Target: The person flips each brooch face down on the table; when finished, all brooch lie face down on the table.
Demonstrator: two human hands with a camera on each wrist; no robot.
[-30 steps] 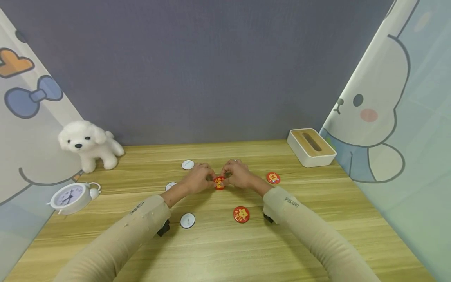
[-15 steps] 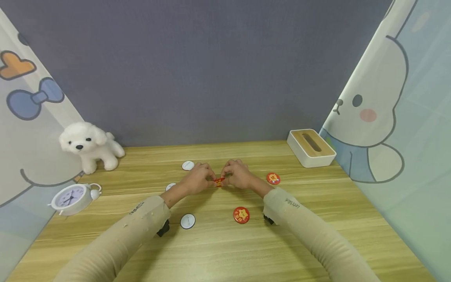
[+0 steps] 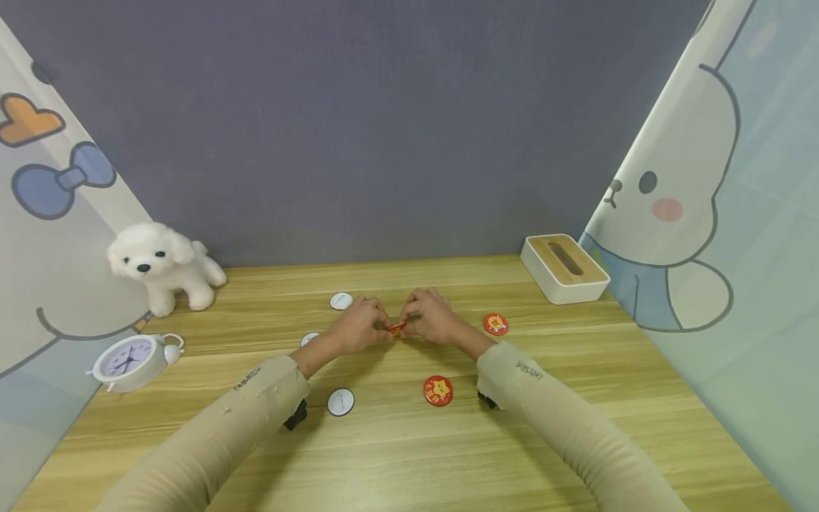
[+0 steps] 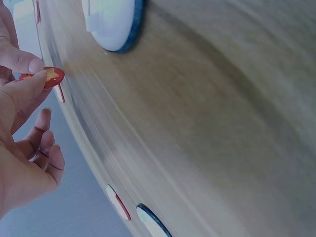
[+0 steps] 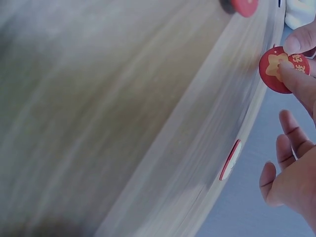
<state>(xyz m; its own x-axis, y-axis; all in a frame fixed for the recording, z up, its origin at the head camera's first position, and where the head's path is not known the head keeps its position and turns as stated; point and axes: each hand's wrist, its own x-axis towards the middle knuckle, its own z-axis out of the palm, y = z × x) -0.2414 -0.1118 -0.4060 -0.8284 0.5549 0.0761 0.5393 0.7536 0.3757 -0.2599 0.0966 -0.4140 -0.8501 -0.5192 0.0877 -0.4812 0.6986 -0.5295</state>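
Observation:
Both hands meet over the middle of the table around one round red badge [image 3: 397, 330], tilted nearly edge-on in the head view. My left hand [image 3: 358, 326] pinches its left side, my right hand [image 3: 430, 316] its right side. Seen from the right wrist, the badge [image 5: 273, 69] shows a yellow star and yellow characters, with thumbs across its face. From the left wrist, the remaining fingers of the left hand [image 4: 29, 153] curl loosely below the badge [image 4: 55, 76]. Its back is hidden.
Two red badges lie face up, one with a star [image 3: 438, 390] nearer, another [image 3: 495, 323] to the right. White-backed badges [image 3: 340, 402] lie on the left. A plush dog [image 3: 160, 263], alarm clock [image 3: 128, 361] and tissue box [image 3: 566, 269] stand near the sides.
The red badge has tipped from showing its face to nearly edge-on in the head view. Both hands stay in place, their fingers shifting slightly.

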